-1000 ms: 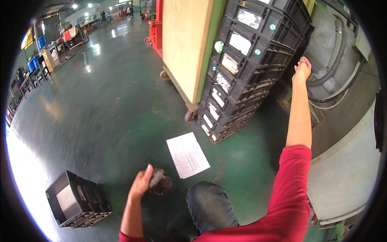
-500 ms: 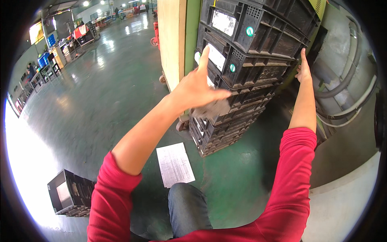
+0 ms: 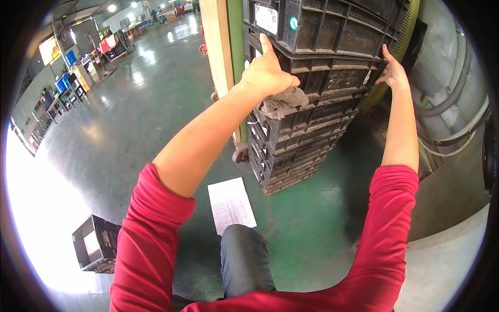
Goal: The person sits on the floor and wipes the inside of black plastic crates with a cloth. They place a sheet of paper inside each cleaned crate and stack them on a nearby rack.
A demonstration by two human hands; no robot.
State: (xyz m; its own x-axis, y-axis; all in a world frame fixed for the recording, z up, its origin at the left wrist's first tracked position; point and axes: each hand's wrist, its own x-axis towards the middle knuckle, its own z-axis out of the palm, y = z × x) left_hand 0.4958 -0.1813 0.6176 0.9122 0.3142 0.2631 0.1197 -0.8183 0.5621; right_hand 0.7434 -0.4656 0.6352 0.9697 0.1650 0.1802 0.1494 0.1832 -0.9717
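Note:
Black plastic crates stand in a tall stack in front of me. My left hand (image 3: pixel 267 73) presses on the left side of an upper crate (image 3: pixel 332 31), index finger pointing up along it. A crumpled grey rag (image 3: pixel 283 103) hangs under that hand, caught in its palm and lower fingers. My right hand (image 3: pixel 393 73) grips the stack's right edge at about the same height, its fingers partly hidden behind the crate. A white label (image 3: pixel 266 19) and a round green sticker (image 3: pixel 293 23) show on the upper crate.
Printed sheets (image 3: pixel 232 205) lie on the green floor before my knee. Another black crate (image 3: pixel 99 244) stands at the lower left. A wooden panel on casters (image 3: pixel 213 47) is left of the stack. Pipes (image 3: pixel 447 112) run along the right. People and workbenches are far off.
My left hand, with the rag, has come up against the crates and is no longer blurred. My right hand has closed in on the edge. The view has shifted slightly.

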